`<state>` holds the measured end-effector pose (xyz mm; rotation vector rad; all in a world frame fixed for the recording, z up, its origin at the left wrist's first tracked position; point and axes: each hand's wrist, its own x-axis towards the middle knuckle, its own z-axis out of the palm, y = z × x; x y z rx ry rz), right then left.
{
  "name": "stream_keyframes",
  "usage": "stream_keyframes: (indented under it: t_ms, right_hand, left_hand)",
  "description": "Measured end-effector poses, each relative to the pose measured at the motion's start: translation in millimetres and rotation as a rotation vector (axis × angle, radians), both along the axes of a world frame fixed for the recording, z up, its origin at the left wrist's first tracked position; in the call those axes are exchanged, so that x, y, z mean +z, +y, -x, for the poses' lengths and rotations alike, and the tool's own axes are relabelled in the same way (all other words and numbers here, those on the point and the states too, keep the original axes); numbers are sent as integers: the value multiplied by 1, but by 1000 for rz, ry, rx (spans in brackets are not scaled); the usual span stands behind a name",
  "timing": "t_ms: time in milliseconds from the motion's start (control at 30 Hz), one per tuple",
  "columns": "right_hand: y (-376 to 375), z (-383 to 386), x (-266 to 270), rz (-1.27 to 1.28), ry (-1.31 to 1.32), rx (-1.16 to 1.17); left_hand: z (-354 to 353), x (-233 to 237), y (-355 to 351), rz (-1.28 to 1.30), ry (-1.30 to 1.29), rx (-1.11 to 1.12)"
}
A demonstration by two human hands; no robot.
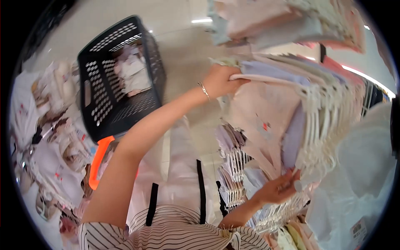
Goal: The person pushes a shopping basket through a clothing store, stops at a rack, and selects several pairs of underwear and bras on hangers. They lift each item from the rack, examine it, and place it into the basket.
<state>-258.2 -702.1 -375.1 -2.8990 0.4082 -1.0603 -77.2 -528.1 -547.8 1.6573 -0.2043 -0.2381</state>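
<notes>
Many garments on white hangers (329, 100) are packed along a rack on the right. My left hand (221, 81), with a bracelet at the wrist, is closed on the upper edge of a pale pink garment (264, 112) with a small red mark. Behind that garment, lavender cloth (293, 137) shows. At the garment's lower end, my right hand (279, 189) has its fingers curled near the hanger ends; what they hold, if anything, is too small to make out.
A dark perforated basket (121, 79) with an orange handle (98, 162) stands at the left, light clothing inside. Piled garments (56, 166) lie along the left edge. More clothes hang at the top right (283, 25); white garments (362, 154) are at the far right.
</notes>
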Motion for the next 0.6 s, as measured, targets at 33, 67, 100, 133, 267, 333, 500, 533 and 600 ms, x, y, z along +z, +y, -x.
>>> stream_keyframes:
  t_ms: [33,67,100,133,267,333,500,533,600]
  right_hand:
    - [11,-4,8,50,32,-11]
    - [12,-3,11,92,19,60]
    - [16,-7,13,221,-2,57]
    - [20,-5,15,356,-30,52]
    - [62,18,2,35,-28,43]
    - [100,21,-15,-200,105,171]
    - [188,-17,-68,-574,488,445]
    - [205,-25,-83,-635,545,485]
    - [238,-38,-122,-840,593,535]
  left_hand:
    - [4,-10,12,-46,38,18]
    - [7,-19,22,-82,77,34]
    - [5,-27,30,-115,118,50]
    - [8,-33,40,-80,66,75]
    - [30,-36,96,-37,-82,175]
    - [43,-36,127,-53,-17,248]
    - [69,-79,214,46,382,491]
    - [75,-95,231,-9,413,533]
    - [85,-122,262,-38,463,565]
